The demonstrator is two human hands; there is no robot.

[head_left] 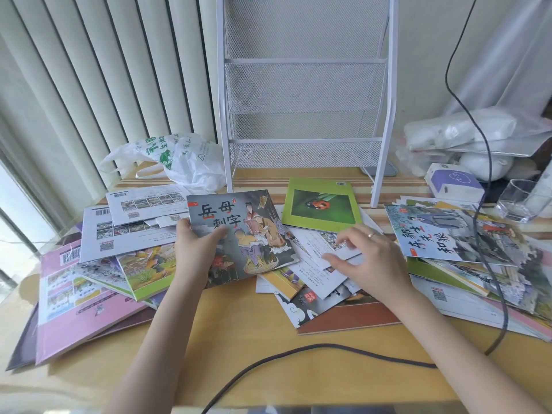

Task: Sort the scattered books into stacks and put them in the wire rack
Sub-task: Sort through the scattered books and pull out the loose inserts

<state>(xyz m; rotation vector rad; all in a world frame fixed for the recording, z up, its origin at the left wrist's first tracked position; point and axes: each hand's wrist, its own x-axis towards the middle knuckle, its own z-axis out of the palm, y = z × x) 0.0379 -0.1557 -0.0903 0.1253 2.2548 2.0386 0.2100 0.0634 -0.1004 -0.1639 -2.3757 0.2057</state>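
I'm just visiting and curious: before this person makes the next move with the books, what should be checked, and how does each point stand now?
1. Left hand grips the grey picture book: ok.
2. Right hand free to pick up: ok, fingers rest open on white booklets.
3. Wire rack shelves have room: ok.
4. Books sorted into stacks: not ok, scattered.
5. Black cable off the books: not ok, it crosses the right pile.

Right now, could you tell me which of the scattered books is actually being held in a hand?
The grey-covered book with painted figures: the left hand grips its left edge and lifts it, while the others lie flat.
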